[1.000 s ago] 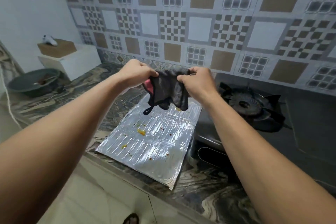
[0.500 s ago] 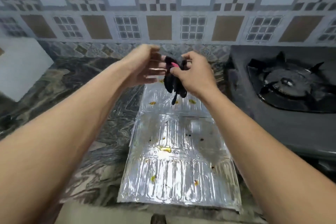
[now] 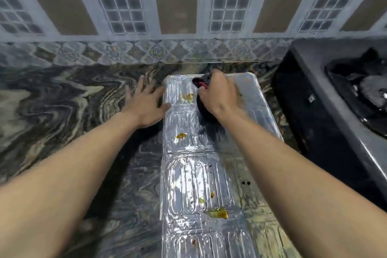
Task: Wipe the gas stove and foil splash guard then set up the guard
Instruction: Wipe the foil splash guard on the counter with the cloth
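Silver foil splash guard (image 3: 209, 174) lying flat on the marbled counter (image 3: 62, 100) from its back edge to its front edge, yellow grease spots (image 3: 217, 213) on it, right hand (image 3: 217, 96) clenched around a dark cloth (image 3: 204, 109) pressed on the guard's far end, left hand (image 3: 146, 104) spread flat at its left edge, gas stove (image 3: 345, 98) at the counter's right.

No readable text, label, brand or number anywhere in my view. Small pale tag-like mark on dark stove side (image 3: 311, 98), at 3 o'clock from my right hand (image 3: 217, 94): too blurred to read. Wall tiles (image 3: 177, 12) at 12 o'clock carry patterns only, no lettering
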The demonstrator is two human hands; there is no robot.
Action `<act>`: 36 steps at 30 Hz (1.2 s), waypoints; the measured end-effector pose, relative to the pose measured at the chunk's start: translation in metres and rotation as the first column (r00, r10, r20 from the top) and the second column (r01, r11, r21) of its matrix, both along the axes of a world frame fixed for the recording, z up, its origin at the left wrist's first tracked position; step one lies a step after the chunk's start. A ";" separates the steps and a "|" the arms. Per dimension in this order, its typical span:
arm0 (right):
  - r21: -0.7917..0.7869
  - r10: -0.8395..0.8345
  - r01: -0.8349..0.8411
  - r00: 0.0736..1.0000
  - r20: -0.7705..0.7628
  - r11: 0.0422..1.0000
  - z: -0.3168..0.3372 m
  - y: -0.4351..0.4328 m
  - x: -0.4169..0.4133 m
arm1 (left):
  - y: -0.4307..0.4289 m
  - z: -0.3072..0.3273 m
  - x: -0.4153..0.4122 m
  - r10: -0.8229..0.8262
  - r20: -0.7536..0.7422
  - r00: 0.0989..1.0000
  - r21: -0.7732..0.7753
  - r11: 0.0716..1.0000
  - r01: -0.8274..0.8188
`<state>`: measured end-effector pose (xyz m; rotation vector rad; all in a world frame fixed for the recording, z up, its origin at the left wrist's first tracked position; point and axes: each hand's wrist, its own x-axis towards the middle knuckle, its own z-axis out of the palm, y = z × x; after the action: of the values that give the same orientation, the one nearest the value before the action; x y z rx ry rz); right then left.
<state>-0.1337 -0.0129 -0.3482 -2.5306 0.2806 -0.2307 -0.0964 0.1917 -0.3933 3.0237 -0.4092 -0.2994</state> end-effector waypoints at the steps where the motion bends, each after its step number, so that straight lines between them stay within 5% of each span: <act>1: -0.037 0.003 -0.003 1.000 0.016 0.999 -0.003 0.007 0.007 | 0.003 -0.004 0.006 -0.020 0.003 1.000 0.037 0.999 0.020; 5: -0.184 0.085 -0.071 0.994 0.069 0.980 -0.024 0.038 0.031 | 0.013 -0.015 0.025 -0.107 -0.024 0.994 0.139 0.984 0.110; 9: -0.381 0.282 -0.288 0.957 -0.074 0.879 -0.062 0.054 0.048 | 0.017 -0.021 0.032 -0.116 -0.038 0.993 0.141 0.983 0.120; 14: -0.280 0.404 -0.451 0.890 -0.210 0.848 -0.092 0.043 0.052 | 0.015 -0.024 0.042 -0.117 -0.099 0.988 0.156 0.979 0.132; 36: -0.307 0.318 -0.415 0.892 -0.320 0.856 -0.094 0.014 0.073 | 0.006 -0.013 0.048 -0.066 -0.223 0.973 0.134 0.986 0.097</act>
<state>-0.0612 0.0011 -0.4422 -2.9257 -0.1778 0.2262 -0.0483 0.1978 -0.4067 3.0697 -0.5147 -0.6878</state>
